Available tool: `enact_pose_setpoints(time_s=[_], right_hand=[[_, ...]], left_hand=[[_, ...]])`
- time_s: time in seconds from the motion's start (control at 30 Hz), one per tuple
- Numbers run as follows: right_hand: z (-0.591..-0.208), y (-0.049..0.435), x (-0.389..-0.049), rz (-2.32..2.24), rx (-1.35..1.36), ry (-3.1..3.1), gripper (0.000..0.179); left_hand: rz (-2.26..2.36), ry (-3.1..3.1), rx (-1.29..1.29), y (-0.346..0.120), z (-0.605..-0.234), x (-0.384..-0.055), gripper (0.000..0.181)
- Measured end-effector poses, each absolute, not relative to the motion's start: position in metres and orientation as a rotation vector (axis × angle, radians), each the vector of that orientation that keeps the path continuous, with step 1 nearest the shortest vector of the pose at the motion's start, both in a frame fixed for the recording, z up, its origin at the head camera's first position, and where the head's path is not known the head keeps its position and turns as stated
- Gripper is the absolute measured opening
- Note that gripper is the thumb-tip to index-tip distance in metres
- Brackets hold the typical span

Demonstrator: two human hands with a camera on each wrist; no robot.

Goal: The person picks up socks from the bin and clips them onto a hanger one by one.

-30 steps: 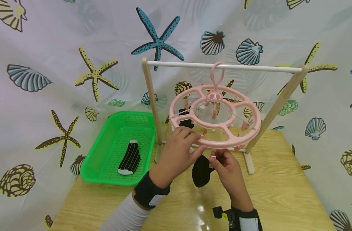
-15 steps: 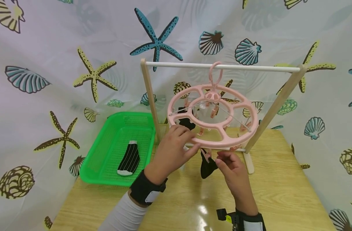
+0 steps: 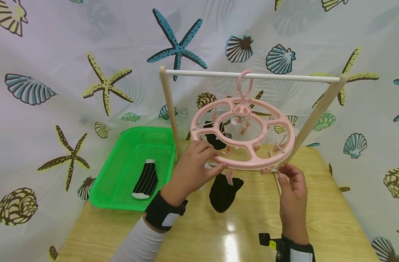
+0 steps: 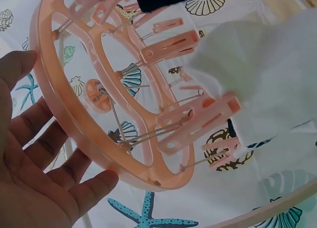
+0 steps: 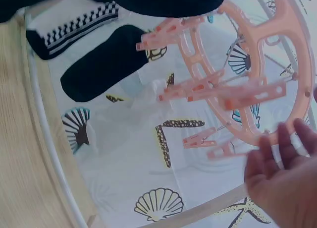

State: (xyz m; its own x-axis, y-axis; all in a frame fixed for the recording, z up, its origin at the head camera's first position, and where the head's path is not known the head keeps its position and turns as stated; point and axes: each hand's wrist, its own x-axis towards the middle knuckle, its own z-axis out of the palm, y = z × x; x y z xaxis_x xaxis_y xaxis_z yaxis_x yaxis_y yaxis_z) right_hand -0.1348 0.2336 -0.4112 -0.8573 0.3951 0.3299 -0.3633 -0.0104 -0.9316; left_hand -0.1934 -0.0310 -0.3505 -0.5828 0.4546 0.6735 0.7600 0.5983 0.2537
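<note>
A round pink clip hanger (image 3: 242, 165) hangs by its hook from a white rod. My left hand (image 3: 194, 171) holds its front left rim, thumb below and fingers over the top. From a pink clip (image 3: 230, 177) at the front dangles a black sock (image 3: 221, 194). My right hand (image 3: 292, 200) is beside the front right rim, fingers loosely bent, holding nothing. In the right wrist view another black sock (image 5: 104, 64) and a patterned sock (image 5: 74, 29) hang farther back. A white cloth piece (image 4: 262, 74) hangs from clips in the left wrist view.
The wooden stand (image 3: 317, 112) carries the white rod (image 3: 284, 77). At the left a green basket (image 3: 104, 174) contains a black sock with white stripes (image 3: 145, 180). Everything stands on a wooden table (image 3: 323, 214) before a patterned curtain (image 3: 127, 32).
My right hand has let go of the front clip and moved right. The black sock now hangs from that clip. My left hand has stayed on the rim.
</note>
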Motion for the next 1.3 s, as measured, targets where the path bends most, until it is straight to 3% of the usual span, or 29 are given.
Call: enact_pose_setpoints(time_s=[0.2, 0.37, 0.7, 1.03, 1.3], right_hand=[[-0.411, 0.243, -0.145, 1.924, 0.348, -1.969, 0.042], [-0.411, 0.247, -0.151, 1.927, 0.524, -2.005, 0.034], [-0.412, 0.244, -0.146, 1.923, 0.364, -2.112, 0.016], [-0.412, 0.230, -0.142, 1.844, 0.198, -2.195, 0.022], [-0.415, 0.225, -0.144, 1.826, 0.086, -2.168, 0.012]], left_hand=[[-0.713, -2.234, -1.000, -0.037, -0.350, -0.197, 0.025], [-0.718, -2.210, -1.030, -0.040, -0.348, -0.200, 0.026], [-0.726, -2.198, -1.077, -0.045, -0.348, -0.204, 0.026], [-0.721, -2.239, -1.073, -0.048, -0.349, -0.204, 0.027], [-0.728, -2.229, -1.066, -0.048, -0.351, -0.207, 0.024]])
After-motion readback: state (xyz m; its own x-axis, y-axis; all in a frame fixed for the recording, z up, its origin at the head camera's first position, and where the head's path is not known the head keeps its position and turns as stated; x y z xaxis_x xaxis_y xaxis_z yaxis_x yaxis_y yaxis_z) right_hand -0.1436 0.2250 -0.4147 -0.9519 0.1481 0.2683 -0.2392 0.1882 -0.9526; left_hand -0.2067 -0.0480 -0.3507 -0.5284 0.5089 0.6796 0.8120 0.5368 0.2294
